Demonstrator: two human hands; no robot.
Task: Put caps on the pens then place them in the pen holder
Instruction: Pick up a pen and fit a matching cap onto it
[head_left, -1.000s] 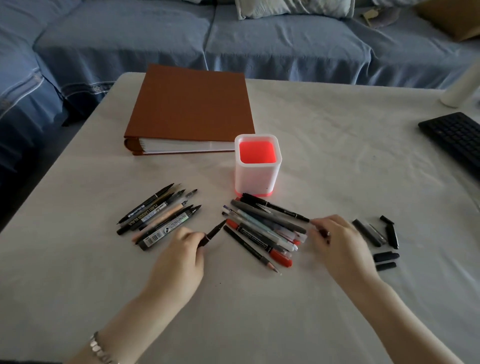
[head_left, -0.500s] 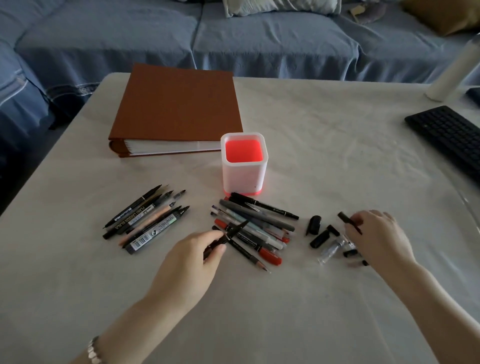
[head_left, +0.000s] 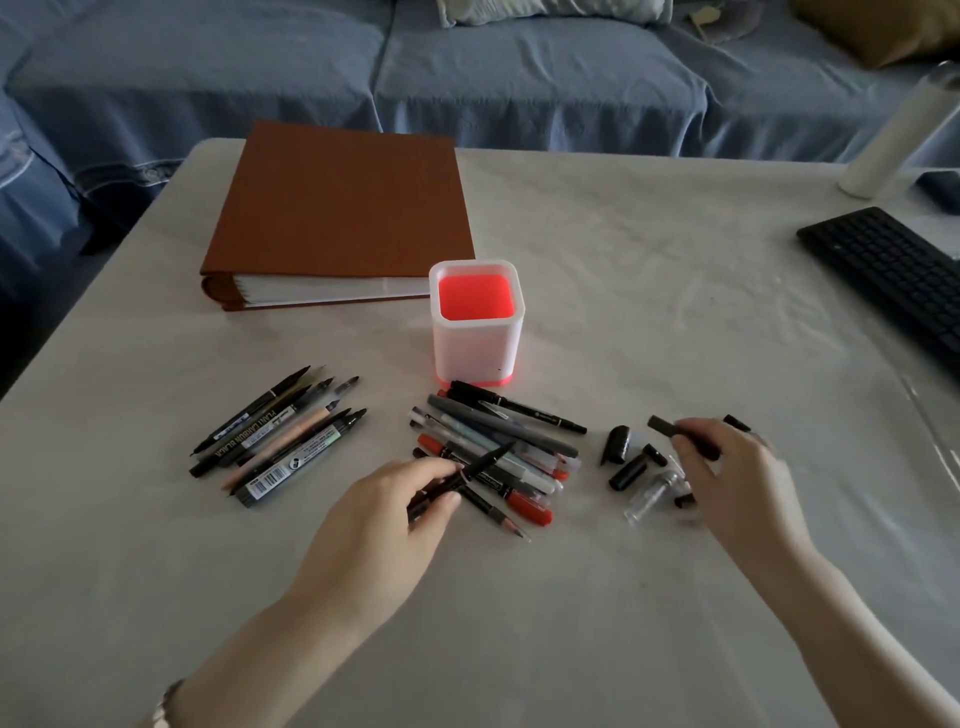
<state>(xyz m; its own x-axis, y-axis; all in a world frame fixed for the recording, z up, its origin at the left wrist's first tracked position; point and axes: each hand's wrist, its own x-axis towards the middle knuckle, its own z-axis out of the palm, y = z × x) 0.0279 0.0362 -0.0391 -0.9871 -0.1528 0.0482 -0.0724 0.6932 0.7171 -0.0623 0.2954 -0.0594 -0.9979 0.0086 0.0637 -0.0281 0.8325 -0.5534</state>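
Now my black pen (head_left: 485, 461) sits pinched between the thumb and fingertips (head_left: 435, 470) of my left hand (head_left: 384, 519). Its uncapped tip slants up and to the right over the middle heap of pens (head_left: 498, 431); I cannot tell whether it touches that heap. My right hand (head_left: 743, 483) is curled round a long black cap (head_left: 667, 429), whose free end pokes out to the left of the fingers (head_left: 698, 448). Cap and pen tip are well apart.

Just left of that hand, and partly under it, loose black caps (head_left: 621, 447) and a clear cap (head_left: 652, 493) lie on the table (head_left: 623, 623). The pen holder (head_left: 475, 353), white outside and red within, stands upright just behind the heap. A second row of uncapped pens (head_left: 280, 431) lies further left, apart from my left hand. Behind the holder to the left is a brown binder (head_left: 337, 208), lying flat. A black keyboard (head_left: 893, 275) lies at the right edge, with a white cylinder (head_left: 893, 135) behind it. A blue sofa (head_left: 519, 78) runs along the far side.
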